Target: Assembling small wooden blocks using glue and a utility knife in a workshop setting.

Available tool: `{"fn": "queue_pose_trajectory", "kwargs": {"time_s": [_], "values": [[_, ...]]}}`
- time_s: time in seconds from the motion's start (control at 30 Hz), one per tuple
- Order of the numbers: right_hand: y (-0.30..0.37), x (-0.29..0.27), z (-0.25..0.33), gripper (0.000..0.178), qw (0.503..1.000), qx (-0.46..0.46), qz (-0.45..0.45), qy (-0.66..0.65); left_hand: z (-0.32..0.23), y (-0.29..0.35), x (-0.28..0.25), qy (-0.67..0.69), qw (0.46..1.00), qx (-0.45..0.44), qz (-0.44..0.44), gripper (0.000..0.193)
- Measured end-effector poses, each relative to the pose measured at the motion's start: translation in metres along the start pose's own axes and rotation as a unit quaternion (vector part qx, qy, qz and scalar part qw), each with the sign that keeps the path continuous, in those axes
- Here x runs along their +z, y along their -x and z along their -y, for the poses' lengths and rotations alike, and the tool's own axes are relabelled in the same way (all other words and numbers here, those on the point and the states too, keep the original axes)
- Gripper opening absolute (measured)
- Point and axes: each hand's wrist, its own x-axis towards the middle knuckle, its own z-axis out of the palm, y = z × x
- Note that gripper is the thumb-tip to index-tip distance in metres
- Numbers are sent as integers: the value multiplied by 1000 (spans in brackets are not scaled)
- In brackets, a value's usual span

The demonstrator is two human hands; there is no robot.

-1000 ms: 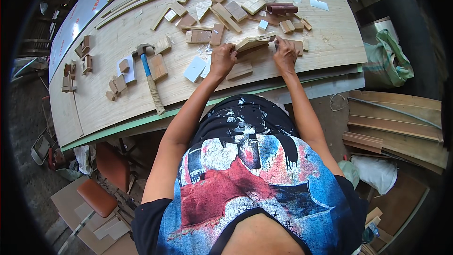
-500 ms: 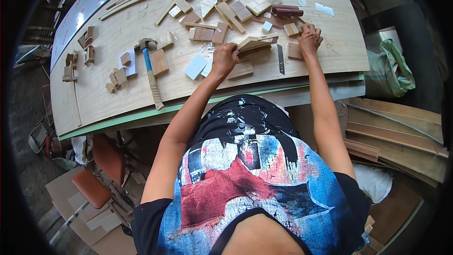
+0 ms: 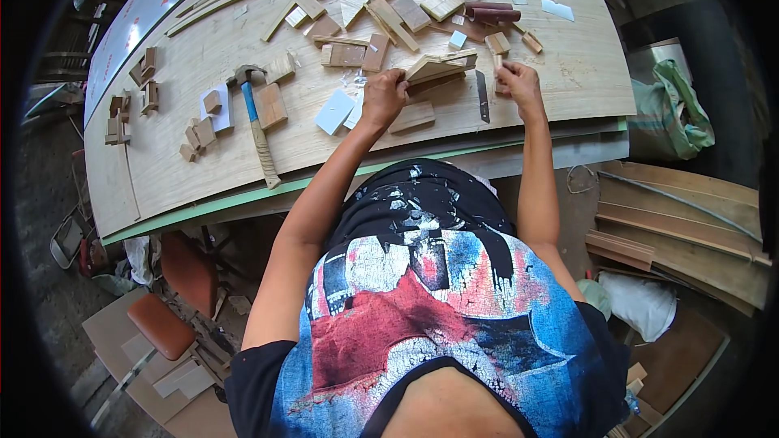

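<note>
Your left hand (image 3: pixel 385 99) clamps the left end of the angled wood piece (image 3: pixel 442 69), near the front edge of the bench (image 3: pixel 584 93). Your right hand (image 3: pixel 521 91) pinches a small wood block (image 3: pixel 498 61). Both probably light, stiff, non-slip; grip by the ends.

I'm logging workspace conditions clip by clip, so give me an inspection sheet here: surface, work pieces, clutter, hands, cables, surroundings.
Surface: light wood tabletop, strewn with wood pieces.
Work pieces: angled wood piece and small wood piece, both in hand; flat metal strip between the hands.
Clutter: hammer lying at left; maroon cylinders and offcuts beyond the hands.
Hands: left hand grips the angled wood piece's left end; right hand pinches the small wood piece.
Cables: thin grey line across boards; cord or rod, cannot tell.
Surroundings: green-and-white sack at right; orange-brown seat at lower left.
</note>
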Motion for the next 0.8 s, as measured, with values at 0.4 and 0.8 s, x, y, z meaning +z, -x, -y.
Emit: {"fn": "queue_pose_trajectory", "kwargs": {"time_s": [0.4,0.8], "values": [[18,27,4,28,972,-74,-1,223,3,0,3,-10,1000,5,-19,11],[20,36,-2,27,975,-78,-30,208,2,1,3,10,997,-60,-52,14]]}}
